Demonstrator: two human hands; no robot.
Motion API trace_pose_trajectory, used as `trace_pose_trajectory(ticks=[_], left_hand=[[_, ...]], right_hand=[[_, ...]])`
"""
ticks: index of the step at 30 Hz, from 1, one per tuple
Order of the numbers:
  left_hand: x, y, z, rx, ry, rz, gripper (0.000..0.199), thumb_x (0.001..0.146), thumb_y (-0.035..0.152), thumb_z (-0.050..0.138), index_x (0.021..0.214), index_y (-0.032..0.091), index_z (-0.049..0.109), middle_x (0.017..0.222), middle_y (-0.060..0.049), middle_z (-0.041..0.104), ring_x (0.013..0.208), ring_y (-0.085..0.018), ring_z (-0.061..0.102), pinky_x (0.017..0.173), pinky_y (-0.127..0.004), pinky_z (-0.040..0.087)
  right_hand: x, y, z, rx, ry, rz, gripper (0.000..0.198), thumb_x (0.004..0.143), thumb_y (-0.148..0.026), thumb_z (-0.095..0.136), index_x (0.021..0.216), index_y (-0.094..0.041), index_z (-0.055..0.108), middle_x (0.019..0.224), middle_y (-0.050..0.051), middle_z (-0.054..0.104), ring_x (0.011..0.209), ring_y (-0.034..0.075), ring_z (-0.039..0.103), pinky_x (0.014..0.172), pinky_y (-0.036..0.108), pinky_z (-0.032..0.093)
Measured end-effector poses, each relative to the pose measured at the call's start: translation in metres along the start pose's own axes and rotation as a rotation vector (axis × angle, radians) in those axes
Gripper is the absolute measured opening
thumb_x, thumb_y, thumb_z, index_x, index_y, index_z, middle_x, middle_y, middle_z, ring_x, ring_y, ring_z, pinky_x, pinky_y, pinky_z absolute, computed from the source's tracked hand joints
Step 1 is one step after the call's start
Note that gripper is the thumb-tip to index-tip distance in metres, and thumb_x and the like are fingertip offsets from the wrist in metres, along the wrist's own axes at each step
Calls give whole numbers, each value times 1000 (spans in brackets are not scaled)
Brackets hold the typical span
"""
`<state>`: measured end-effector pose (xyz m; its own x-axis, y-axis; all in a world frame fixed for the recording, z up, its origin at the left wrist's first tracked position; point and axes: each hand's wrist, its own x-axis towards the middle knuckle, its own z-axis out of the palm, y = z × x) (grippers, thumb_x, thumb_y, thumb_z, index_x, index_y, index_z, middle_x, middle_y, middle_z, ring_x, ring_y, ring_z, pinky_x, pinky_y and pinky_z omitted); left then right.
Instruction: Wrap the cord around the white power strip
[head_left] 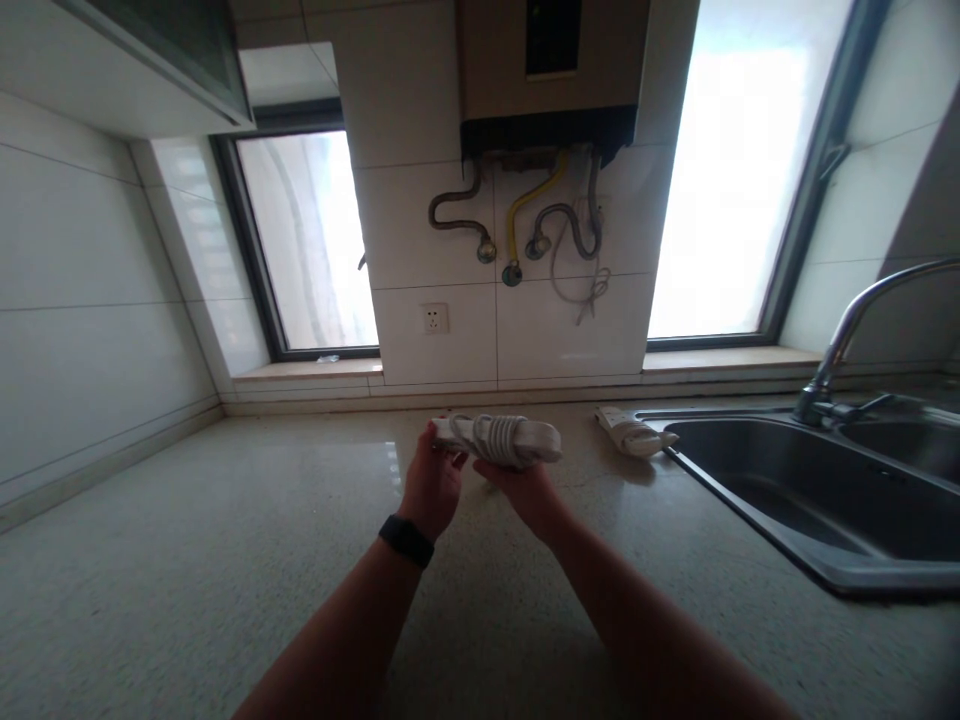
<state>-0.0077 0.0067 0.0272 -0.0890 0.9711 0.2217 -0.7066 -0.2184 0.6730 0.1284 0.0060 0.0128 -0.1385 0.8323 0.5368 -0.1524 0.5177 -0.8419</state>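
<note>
Both my hands hold a white power strip (540,440) above the counter, its cord (504,437) wound in several turns around the bundle. My left hand (433,488) grips the left end, the fingers partly hidden behind it; a dark band sits on that wrist. From below and to the right, my right hand (529,492) is closed on the underside of the bundle. A second white power strip (632,434) with a coiled cord lies on the counter to the right, touching or very near the sink edge.
The speckled counter (187,570) runs to the tiled back wall. At the right are a steel sink (750,530) and its tap (847,330). A wall socket (435,319) and a water heater (551,75) with hoses are on the wall between two windows.
</note>
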Motion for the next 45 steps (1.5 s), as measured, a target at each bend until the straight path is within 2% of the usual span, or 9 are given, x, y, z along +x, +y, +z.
trace_pose_trajectory(ticks=[5,7,10,13,18,24,30,39,45], left_hand=[[-1,13,-10,471,-83,218,63,82,40,70,138,32,43,136,-10,53,125,-23,52,104,-41,38],[-3,25,-12,722,-266,276,74,80,37,74,144,33,38,148,-12,44,134,-28,45,104,-43,39],[-8,37,-13,1017,-539,213,73,76,34,78,141,29,45,137,-12,55,120,-27,55,100,-42,42],[-9,36,-13,1151,-539,205,68,74,32,78,134,23,49,113,-10,66,97,-21,61,86,-37,47],[-9,32,-14,1082,-562,-9,54,77,31,75,125,20,53,91,-4,66,69,-13,57,64,-29,46],[-20,41,-8,612,-611,-238,56,74,32,80,125,24,57,118,-11,66,106,-24,64,91,-36,48],[-30,22,3,215,-557,-490,63,81,65,61,130,25,56,112,-15,68,98,-29,68,83,-42,52],[-23,3,-5,170,-352,-285,62,73,30,81,127,28,52,104,-7,68,79,-19,69,82,-41,53],[-17,1,-9,210,-252,-242,58,72,34,82,121,22,52,93,-5,66,72,-15,65,69,-29,50]], right_hand=[[11,-16,-35,27,-57,-44,52,74,-44,78,118,-19,67,114,12,70,114,29,61,101,46,46],[12,-19,-43,14,-128,-41,50,75,-45,77,117,-18,69,111,12,71,113,29,62,100,45,47],[12,-19,-45,-17,-233,-17,45,76,-45,76,111,-17,71,106,11,73,105,27,64,96,44,49],[12,-17,-40,-52,-267,5,44,76,-45,76,110,-17,71,106,10,72,102,26,65,94,43,50],[11,-17,-37,-106,-273,43,46,78,-45,75,112,-15,69,108,11,72,102,26,65,96,43,49],[7,-27,-49,-65,-404,32,45,81,-47,72,110,-13,70,104,10,71,98,24,64,91,40,50],[4,-30,-54,-8,-488,77,40,83,-47,70,105,-14,70,86,4,65,75,17,59,71,31,51],[8,-33,-61,-157,-342,76,66,79,-47,73,134,-14,54,69,-5,49,63,11,46,56,22,38],[11,-30,-59,-326,-227,57,49,79,-47,71,114,-13,67,63,-8,35,56,9,34,50,23,28]])
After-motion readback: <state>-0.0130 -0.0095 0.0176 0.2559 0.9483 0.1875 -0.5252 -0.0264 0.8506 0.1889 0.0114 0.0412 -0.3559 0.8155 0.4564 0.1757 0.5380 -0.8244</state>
